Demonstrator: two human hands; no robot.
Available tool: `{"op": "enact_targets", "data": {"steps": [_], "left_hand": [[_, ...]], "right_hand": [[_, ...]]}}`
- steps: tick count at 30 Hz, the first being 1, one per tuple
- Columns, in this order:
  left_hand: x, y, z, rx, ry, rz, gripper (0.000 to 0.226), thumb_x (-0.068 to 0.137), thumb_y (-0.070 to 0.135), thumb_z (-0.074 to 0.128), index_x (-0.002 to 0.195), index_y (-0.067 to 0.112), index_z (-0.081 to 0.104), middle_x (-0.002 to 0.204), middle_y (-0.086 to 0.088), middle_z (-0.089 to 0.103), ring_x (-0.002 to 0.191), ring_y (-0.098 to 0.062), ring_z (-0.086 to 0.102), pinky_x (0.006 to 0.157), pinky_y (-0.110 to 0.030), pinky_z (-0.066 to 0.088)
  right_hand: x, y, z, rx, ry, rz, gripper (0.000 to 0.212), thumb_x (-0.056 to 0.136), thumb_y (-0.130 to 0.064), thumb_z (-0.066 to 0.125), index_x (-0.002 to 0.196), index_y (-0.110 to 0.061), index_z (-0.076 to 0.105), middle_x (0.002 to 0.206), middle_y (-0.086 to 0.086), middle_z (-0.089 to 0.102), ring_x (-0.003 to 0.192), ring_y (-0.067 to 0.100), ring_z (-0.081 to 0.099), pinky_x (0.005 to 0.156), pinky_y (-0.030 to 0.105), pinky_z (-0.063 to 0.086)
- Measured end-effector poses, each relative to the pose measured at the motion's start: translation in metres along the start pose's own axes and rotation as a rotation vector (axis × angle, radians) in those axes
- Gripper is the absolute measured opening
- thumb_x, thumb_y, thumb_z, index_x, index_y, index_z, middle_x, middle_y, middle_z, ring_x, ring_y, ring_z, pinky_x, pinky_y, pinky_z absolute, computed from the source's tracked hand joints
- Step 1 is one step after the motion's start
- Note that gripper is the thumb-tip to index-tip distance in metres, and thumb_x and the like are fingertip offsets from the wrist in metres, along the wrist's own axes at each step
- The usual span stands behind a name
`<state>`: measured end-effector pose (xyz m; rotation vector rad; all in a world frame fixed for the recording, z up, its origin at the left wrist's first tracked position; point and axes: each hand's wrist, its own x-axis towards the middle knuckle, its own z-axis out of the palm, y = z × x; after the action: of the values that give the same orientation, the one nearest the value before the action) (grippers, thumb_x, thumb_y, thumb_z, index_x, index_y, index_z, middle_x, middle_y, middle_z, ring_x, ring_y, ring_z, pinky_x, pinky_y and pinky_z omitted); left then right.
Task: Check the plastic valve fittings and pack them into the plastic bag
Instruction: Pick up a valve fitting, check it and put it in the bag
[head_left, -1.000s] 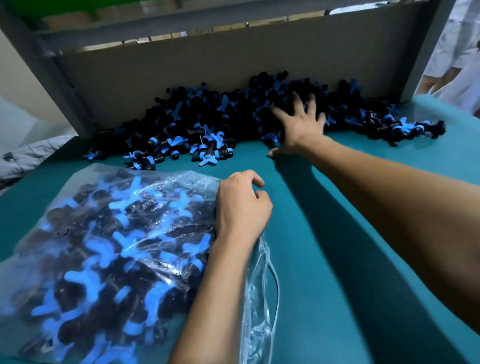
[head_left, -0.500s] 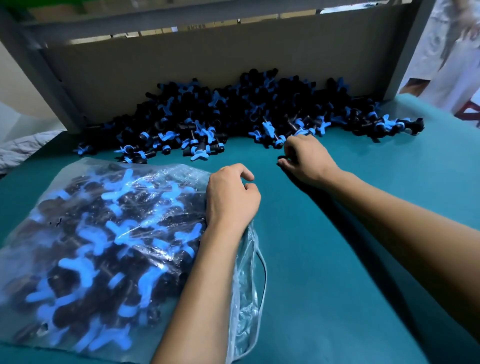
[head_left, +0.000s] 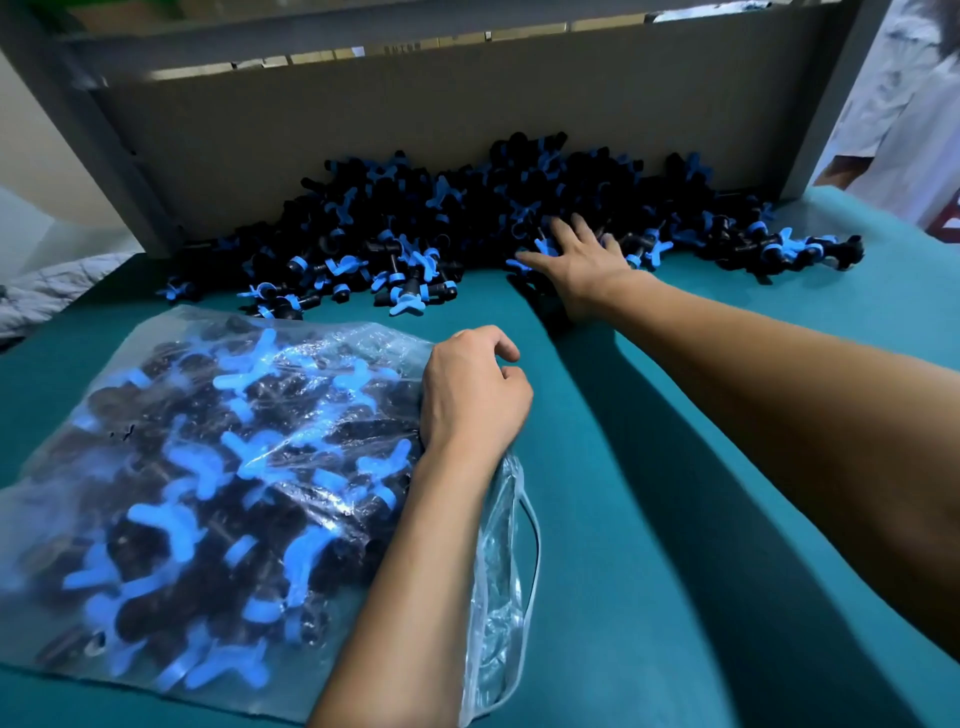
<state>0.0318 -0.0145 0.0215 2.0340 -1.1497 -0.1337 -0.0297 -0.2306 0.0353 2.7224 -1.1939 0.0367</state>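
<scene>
Fittings (head_left: 457, 218): black with blue handles, loose heap at 12 o'clock on the teal table (head_left: 649, 519), piled against a cardboard wall (head_left: 415, 104).
Bag (head_left: 208, 493): clear plastic, at 8 o'clock, lying flat, filled with more fittings.
Left hand (head_left: 470, 395): fingers curled, gripping the bag's open edge at its right side.
Right hand (head_left: 582, 260): fingers straight and spread, resting on the heap's front edge at 1 o'clock; holds nothing.

a long heap of black valve fittings (head_left: 467, 223) with blue wing handles lies against the far board on the teal worktop (head_left: 649, 519). nearer left, a clear plastic bag (head_left: 208, 467) lies flat, stuffed with the same fittings.
</scene>
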Motion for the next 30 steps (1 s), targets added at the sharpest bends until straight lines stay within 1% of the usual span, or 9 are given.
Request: {"op": "enact_targets", "data": {"steps": [6, 9, 12, 16, 19, 21, 23, 26, 30], "left_hand": [[0.001, -0.002, 0.000, -0.004, 0.008, 0.020, 0.022, 0.083, 0.012, 0.059, 0.093, 0.025, 0.072, 0.082, -0.003, 0.068, 0.078, -0.029, 0.063, 0.075, -0.036, 0.055], [0.001, -0.002, 0.000, 0.003, 0.013, 0.019, 0.022, 0.083, 0.012, 0.059, 0.094, 0.025, 0.073, 0.081, -0.003, 0.066, 0.081, -0.030, 0.064, 0.076, -0.036, 0.055], [0.000, -0.003, 0.000, 0.000, 0.013, 0.018, 0.022, 0.083, 0.012, 0.059, 0.093, 0.025, 0.072, 0.081, -0.004, 0.067, 0.080, -0.030, 0.064, 0.075, -0.035, 0.054], [0.000, -0.003, 0.000, -0.007, 0.007, 0.006, 0.021, 0.084, 0.012, 0.059, 0.093, 0.027, 0.072, 0.080, -0.002, 0.066, 0.071, -0.025, 0.060, 0.074, -0.035, 0.055], [-0.001, -0.003, -0.001, -0.051, 0.027, 0.007, 0.023, 0.083, 0.012, 0.059, 0.093, 0.027, 0.072, 0.078, -0.001, 0.067, 0.060, -0.021, 0.057, 0.070, -0.033, 0.056], [-0.001, -0.005, -0.001, -0.123, 0.056, 0.013, 0.024, 0.083, 0.010, 0.060, 0.094, 0.027, 0.073, 0.079, 0.004, 0.069, 0.061, -0.019, 0.062, 0.071, -0.031, 0.056], [-0.001, -0.005, -0.002, -0.219, 0.088, 0.030, 0.023, 0.085, 0.009, 0.061, 0.098, 0.023, 0.074, 0.091, 0.006, 0.073, 0.073, -0.012, 0.068, 0.077, -0.027, 0.056], [0.000, -0.003, -0.002, -0.344, 0.122, 0.084, 0.019, 0.091, 0.014, 0.064, 0.108, 0.017, 0.072, 0.093, 0.007, 0.074, 0.073, 0.007, 0.065, 0.074, -0.012, 0.052], [-0.002, -0.002, 0.001, -0.458, -0.075, 0.045, 0.021, 0.096, 0.033, 0.066, 0.115, 0.024, 0.070, 0.091, 0.004, 0.075, 0.071, -0.016, 0.074, 0.082, -0.036, 0.061]], "right_hand": [[0.012, 0.001, 0.001, -0.041, -0.104, -0.038, 0.091, 0.087, -0.010, 0.060, 0.156, -0.050, 0.016, 0.159, 0.006, 0.018, 0.153, 0.033, 0.003, 0.117, 0.065, 0.016], [0.000, 0.003, -0.006, 0.153, -0.107, -0.093, 0.079, 0.084, -0.009, 0.060, 0.149, -0.048, 0.038, 0.138, 0.005, 0.036, 0.138, 0.031, 0.036, 0.108, 0.055, 0.040], [-0.024, 0.005, -0.007, 0.291, -0.039, -0.181, 0.057, 0.087, -0.012, 0.063, 0.137, -0.038, 0.056, 0.125, 0.008, 0.044, 0.123, 0.033, 0.050, 0.099, 0.048, 0.048], [-0.060, 0.011, -0.009, 0.191, 0.038, -0.148, 0.040, 0.096, -0.020, 0.058, 0.128, -0.045, 0.061, 0.127, 0.000, 0.052, 0.128, 0.025, 0.049, 0.103, 0.054, 0.038], [-0.084, 0.017, -0.017, 0.211, 0.246, -0.116, 0.041, 0.095, -0.008, 0.057, 0.126, -0.034, 0.066, 0.126, -0.001, 0.061, 0.132, 0.024, 0.048, 0.112, 0.059, 0.027], [-0.102, 0.016, -0.022, 0.412, 0.443, -0.128, 0.044, 0.090, 0.003, 0.056, 0.124, -0.023, 0.068, 0.120, 0.000, 0.065, 0.120, 0.020, 0.057, 0.108, 0.040, 0.041], [-0.123, 0.007, -0.021, 0.780, 0.535, -0.107, 0.046, 0.089, 0.008, 0.055, 0.126, -0.018, 0.063, 0.111, -0.007, 0.066, 0.097, 0.002, 0.061, 0.091, 0.018, 0.045], [-0.148, -0.010, -0.008, 1.529, 0.324, -0.024, 0.037, 0.095, 0.005, 0.061, 0.126, -0.013, 0.052, 0.089, -0.006, 0.070, 0.078, 0.009, 0.060, 0.074, 0.024, 0.052], [-0.163, -0.015, 0.014, 1.859, 0.121, -0.024, 0.028, 0.091, 0.002, 0.066, 0.117, -0.008, 0.064, 0.099, 0.006, 0.074, 0.087, 0.021, 0.063, 0.075, 0.027, 0.055]]}}
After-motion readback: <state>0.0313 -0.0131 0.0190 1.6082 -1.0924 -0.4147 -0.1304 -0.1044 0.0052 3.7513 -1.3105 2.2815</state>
